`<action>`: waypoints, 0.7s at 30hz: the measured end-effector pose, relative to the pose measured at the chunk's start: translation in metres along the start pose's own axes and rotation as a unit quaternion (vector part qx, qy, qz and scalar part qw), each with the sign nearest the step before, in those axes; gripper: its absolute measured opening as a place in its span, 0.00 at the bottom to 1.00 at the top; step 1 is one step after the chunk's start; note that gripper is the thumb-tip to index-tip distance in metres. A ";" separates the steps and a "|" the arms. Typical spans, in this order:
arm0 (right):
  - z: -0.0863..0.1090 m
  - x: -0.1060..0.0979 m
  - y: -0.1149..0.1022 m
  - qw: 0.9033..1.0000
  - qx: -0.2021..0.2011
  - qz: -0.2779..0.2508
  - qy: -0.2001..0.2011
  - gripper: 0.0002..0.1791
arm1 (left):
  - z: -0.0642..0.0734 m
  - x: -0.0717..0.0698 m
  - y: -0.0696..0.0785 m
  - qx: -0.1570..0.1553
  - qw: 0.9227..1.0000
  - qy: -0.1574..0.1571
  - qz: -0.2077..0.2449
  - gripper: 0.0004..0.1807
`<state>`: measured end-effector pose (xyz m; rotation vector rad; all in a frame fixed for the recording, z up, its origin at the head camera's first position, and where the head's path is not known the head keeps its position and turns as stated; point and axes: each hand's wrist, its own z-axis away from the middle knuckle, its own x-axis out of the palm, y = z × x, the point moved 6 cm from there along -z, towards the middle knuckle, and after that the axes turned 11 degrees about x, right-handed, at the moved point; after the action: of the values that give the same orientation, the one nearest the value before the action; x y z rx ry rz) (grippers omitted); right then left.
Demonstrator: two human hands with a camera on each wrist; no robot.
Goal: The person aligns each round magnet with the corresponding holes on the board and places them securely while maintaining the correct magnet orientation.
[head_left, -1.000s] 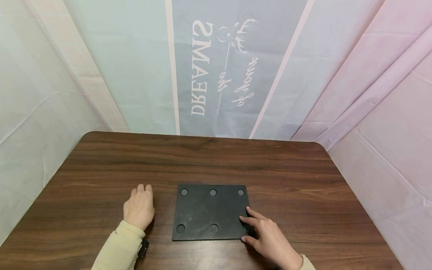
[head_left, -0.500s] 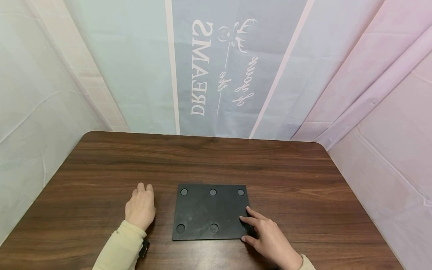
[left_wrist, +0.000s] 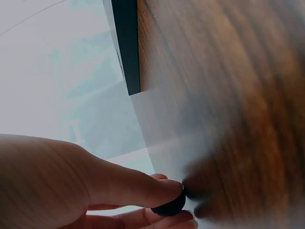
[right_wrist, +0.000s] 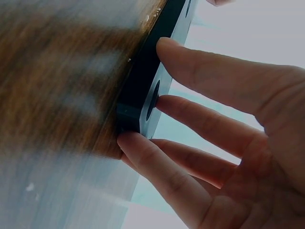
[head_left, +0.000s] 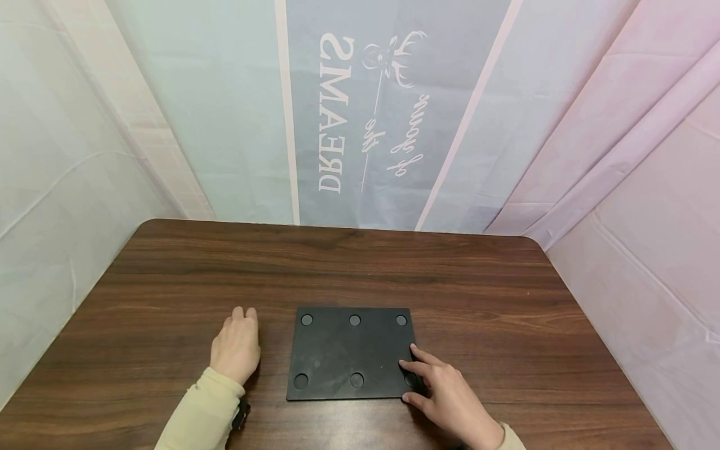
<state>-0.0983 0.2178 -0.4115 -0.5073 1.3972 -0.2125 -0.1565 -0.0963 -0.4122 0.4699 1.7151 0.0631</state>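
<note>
A flat black rectangular board [head_left: 355,351] with round recesses along its far and near edges lies on the table before me. To its left, my left hand [head_left: 235,350] is low over the tabletop. In the left wrist view its thumb and fingers pinch a small black round piece [left_wrist: 170,206]; the head view hides this piece behind the hand. At the board's near right corner rests my right hand [head_left: 447,394], fingers spread and fairly straight. The right wrist view has its thumb on one side edge, a finger by a recess [right_wrist: 153,99] and another finger at the adjoining edge.
The dark wood-grain table [head_left: 360,269] reaches back to a hanging printed cloth [head_left: 371,112]. Pale fabric walls [head_left: 67,156] enclose the left and right sides. A black band [head_left: 240,414] sits at my left wrist.
My left hand has shifted very slightly to the right. The right hand and the board have stayed in place.
</note>
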 end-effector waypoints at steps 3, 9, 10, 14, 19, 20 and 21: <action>0.000 0.000 0.000 1.000 -0.001 0.001 0.001 0.26 | 0.000 0.000 0.001 0.003 1.000 -0.007 -0.006 0.12; 0.000 0.000 0.000 1.000 -0.006 0.001 0.006 0.25 | -0.001 0.001 0.007 0.018 1.000 -0.011 -0.013 0.19; 0.000 0.000 0.000 1.000 -0.006 0.001 0.006 0.25 | -0.001 0.002 0.009 0.027 0.999 -0.011 -0.013 0.19; 0.000 -0.001 0.000 1.000 -0.004 -0.005 0.004 0.25 | -0.003 0.005 0.017 0.076 0.997 -0.021 -0.019 0.20; 0.000 0.000 0.000 1.000 -0.003 -0.005 0.003 0.26 | -0.003 0.007 0.026 0.136 0.990 -0.001 -0.043 0.17; 0.000 0.000 0.000 1.000 -0.003 -0.005 0.002 0.26 | -0.003 0.006 0.028 0.146 0.988 0.008 -0.047 0.17; 0.000 0.000 0.001 1.000 -0.003 -0.005 0.002 0.26 | -0.003 0.006 0.029 0.155 0.986 0.016 -0.052 0.16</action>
<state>-0.0983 0.2183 -0.4117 -0.5192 1.3996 -0.2184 -0.1519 -0.0673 -0.4084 0.6092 1.7867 -0.2757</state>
